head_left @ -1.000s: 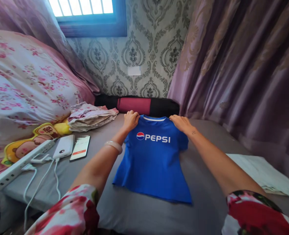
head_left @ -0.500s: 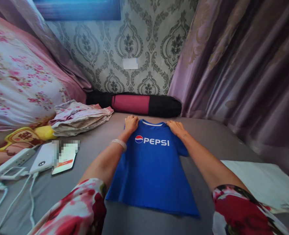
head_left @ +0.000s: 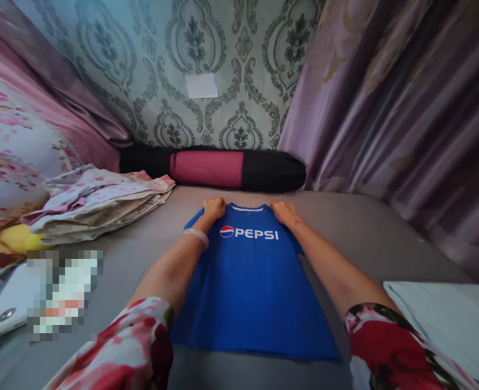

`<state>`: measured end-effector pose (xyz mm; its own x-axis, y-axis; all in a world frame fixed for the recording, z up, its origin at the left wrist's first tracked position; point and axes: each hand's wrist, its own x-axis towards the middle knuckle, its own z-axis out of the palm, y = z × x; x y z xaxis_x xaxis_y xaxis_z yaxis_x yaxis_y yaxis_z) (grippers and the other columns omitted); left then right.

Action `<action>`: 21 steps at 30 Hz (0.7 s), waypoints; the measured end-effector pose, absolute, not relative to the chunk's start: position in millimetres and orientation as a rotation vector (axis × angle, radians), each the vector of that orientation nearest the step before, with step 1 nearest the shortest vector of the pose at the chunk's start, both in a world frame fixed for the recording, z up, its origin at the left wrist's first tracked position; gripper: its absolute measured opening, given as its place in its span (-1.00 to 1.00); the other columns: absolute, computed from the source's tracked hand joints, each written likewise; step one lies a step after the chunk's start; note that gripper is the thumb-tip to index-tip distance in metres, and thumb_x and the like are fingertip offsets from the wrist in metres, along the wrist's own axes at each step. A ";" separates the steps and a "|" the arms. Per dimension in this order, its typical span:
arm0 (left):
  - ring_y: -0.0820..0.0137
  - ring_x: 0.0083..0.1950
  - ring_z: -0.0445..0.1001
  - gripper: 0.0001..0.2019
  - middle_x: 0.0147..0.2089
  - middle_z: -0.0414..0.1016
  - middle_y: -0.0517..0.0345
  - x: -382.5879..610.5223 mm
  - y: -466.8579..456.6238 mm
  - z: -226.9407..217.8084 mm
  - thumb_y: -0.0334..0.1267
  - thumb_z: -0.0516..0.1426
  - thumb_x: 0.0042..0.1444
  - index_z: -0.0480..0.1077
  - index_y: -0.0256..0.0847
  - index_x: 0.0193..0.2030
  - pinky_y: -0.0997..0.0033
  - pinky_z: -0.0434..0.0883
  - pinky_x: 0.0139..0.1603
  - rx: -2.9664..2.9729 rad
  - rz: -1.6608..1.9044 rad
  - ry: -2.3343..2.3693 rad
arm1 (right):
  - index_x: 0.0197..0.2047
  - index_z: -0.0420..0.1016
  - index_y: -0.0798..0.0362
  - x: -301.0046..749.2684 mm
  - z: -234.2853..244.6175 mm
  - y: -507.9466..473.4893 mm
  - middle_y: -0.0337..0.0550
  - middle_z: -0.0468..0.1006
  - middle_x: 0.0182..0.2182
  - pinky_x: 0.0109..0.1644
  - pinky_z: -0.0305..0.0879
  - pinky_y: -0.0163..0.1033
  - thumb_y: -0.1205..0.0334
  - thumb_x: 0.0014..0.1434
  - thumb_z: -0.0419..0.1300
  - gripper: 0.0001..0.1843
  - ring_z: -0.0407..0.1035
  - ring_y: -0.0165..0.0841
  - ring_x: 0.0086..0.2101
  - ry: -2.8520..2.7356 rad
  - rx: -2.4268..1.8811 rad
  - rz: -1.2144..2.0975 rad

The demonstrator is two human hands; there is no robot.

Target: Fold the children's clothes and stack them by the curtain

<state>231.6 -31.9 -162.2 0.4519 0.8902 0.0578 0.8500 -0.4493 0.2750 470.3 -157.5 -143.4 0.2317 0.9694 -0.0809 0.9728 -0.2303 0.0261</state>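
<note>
A blue T-shirt with a PEPSI print lies spread on the grey sheet, its white-lined neckline away from me and its hem close to me. My left hand is closed on the shirt's left shoulder, beside the collar. On the other shoulder, my right hand grips the cloth with bent fingers. Part of the left sleeve shows past my left wrist; my right forearm covers most of the right sleeve.
Folded clothes are piled at the left, near a floral pillow. A white power bank and a blurred phone lie front left. A black and pink roll rests along the wall. White cloth lies at right.
My view has moved closer and tilted down, so the surroundings appear larger. Both hands keep their grip on the shirt's shoulders, and the left sleeve now sticks out further to the left.
</note>
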 end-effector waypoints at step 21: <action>0.09 0.01 0.47 -0.56 -0.07 0.56 -0.14 211.4 -15.4 -152.5 0.11 0.03 0.17 0.49 -0.25 -0.19 0.19 0.29 0.04 2.274 0.103 1.555 | -0.17 0.53 0.07 490.5 -147.7 -144.6 0.06 0.55 -0.08 -0.02 0.25 -0.18 -0.10 0.31 -0.04 -0.54 0.41 -0.13 -0.05 1.777 2.741 -0.510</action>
<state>211.4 -15.4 -152.5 0.3842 0.9106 -0.1522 0.8827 -0.3139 0.3498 490.5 -144.6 -147.7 0.3788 0.9105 -0.1657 0.8599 -0.4125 -0.3006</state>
